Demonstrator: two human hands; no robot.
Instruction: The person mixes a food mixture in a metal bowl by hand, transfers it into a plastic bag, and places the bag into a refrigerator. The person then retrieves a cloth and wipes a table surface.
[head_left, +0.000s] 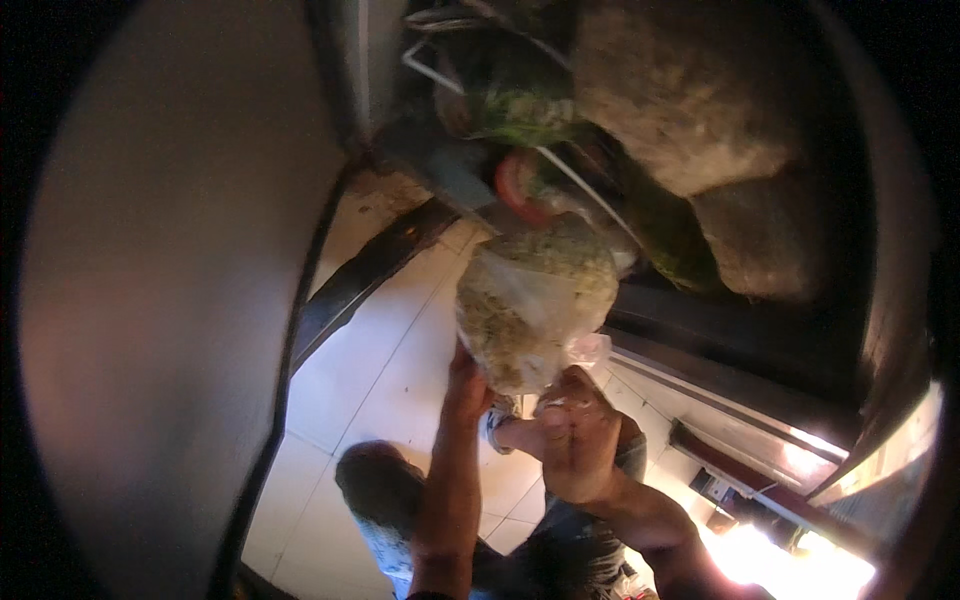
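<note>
Before me is a bulging clear plastic bag (536, 300) filled with a pale, yellowish-green chopped or shredded food that I cannot identify. Its lower left side rests against my left hand (469, 382), whose fingers are partly hidden behind it. On the lower right, my right hand (577, 431) is closed on the gathered end of the bag, with a crumpled bit of clear plastic (589, 350) showing just above the knuckles. The bag's upper part overlaps a red round rim (517, 187) in the dark space behind it.
An open cabinet door (165, 300), seemingly a refrigerator's, fills the left. White wire shelf rods (589, 191), bagged greens (525, 116) and a large bag of pale contents (682, 105) lie inside. Below are floor tiles (375, 360) and my knees (382, 480). Bright light glares at lower right.
</note>
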